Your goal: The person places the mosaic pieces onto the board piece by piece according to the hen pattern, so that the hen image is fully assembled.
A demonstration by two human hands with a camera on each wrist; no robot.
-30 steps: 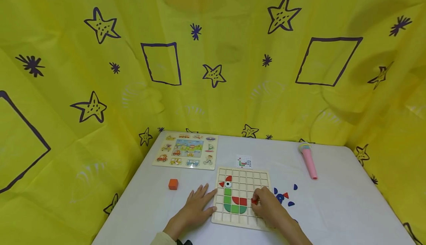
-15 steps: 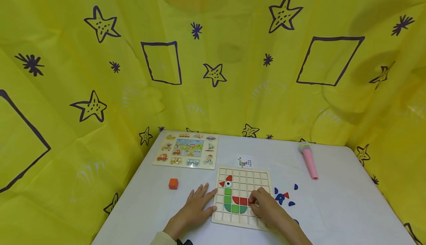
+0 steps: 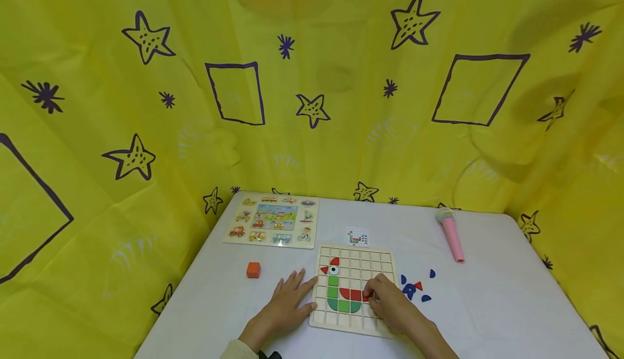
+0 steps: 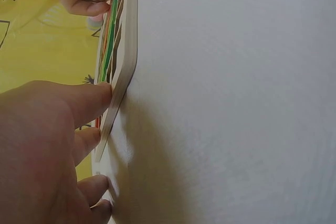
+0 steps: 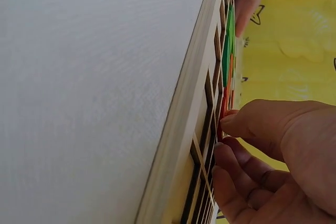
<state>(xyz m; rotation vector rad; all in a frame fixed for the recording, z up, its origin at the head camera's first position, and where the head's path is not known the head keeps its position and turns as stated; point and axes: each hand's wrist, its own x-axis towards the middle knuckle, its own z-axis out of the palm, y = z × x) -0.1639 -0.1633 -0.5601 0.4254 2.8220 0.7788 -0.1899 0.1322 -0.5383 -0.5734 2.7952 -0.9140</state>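
- Head view: a wooden grid board [image 3: 354, 291] lies flat on the white table [image 3: 487, 305], its long axis running away from the person toward the yellow star-print cloth [image 3: 312, 77].
- On the board, red and green tiles form a bird shape facing the person's left, with its eye piece [image 3: 333, 270] near the far left corner.
- The right hand [image 3: 390, 302] rests on the board's near right part and pinches a small red piece [image 3: 365, 295] at the right end of the red row, fingers curled round it.
- The left hand [image 3: 287, 305] lies flat on the table, fingers spread and straight, fingertips touching the board's left edge.
- Loose blue and red pieces [image 3: 414, 287] lie just right of the board; a pattern card [image 3: 357, 237] sits just beyond it.
- An orange cube [image 3: 253, 269], a vehicle puzzle board [image 3: 273, 221] and a pink toy microphone [image 3: 452, 234] stand further off.
- Against the frame one second ago, the red piece and right hand have shifted slightly left, closer to the red row; the left hand has stayed.
- Left wrist view: straight fingers [image 4: 84, 103] press the board's edge [image 4: 123, 72].
- Right wrist view: thumb and fingers [image 5: 247, 124] pinch the red piece [image 5: 222, 116] down in a grid cell.
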